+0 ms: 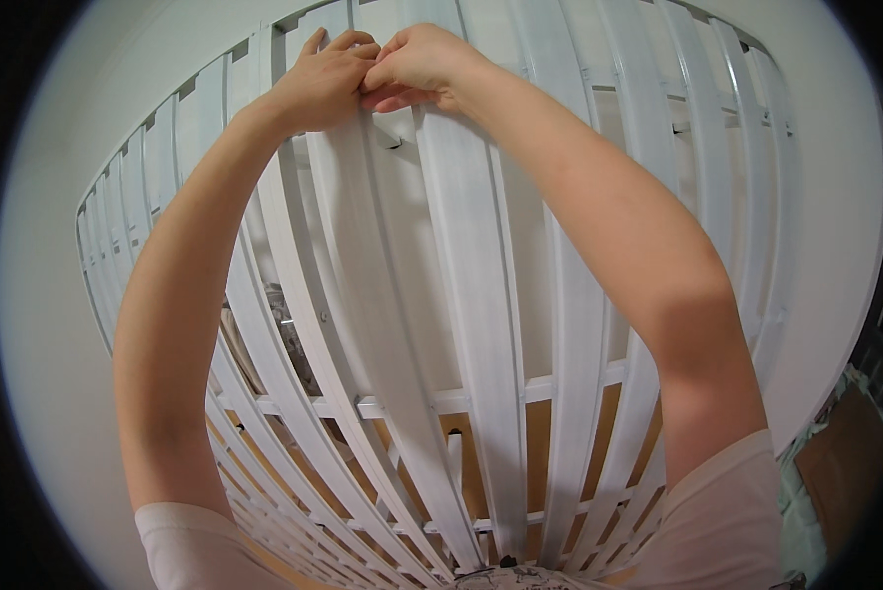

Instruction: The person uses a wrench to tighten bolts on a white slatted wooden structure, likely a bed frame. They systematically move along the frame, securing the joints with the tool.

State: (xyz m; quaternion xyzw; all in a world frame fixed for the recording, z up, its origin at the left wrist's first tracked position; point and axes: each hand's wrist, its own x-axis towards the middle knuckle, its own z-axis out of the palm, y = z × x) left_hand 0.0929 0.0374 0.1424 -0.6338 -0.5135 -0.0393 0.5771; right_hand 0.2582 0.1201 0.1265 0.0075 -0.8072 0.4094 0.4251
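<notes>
A bed-like frame of white slats fills the view, running from near my body to the far side. At its far end my left hand (328,84) lies back up over one white slat (353,216), its fingers apart and slightly bent. My right hand (417,69) is just right of it, fingers closed in a pinch that meets the left hand's fingertips. Whatever is between the pinched fingers is too small or hidden to make out. Below the right hand runs another wide white slat (471,236). My left thumb is hidden.
A white crossbar (446,401) passes under the slats, with a tan surface (537,442) showing below. A clear plastic-wrapped item (289,334) lies beneath the slats at left. Brown cardboard (840,472) and pale green fabric (803,516) are at lower right. White wall (43,246) rises at left.
</notes>
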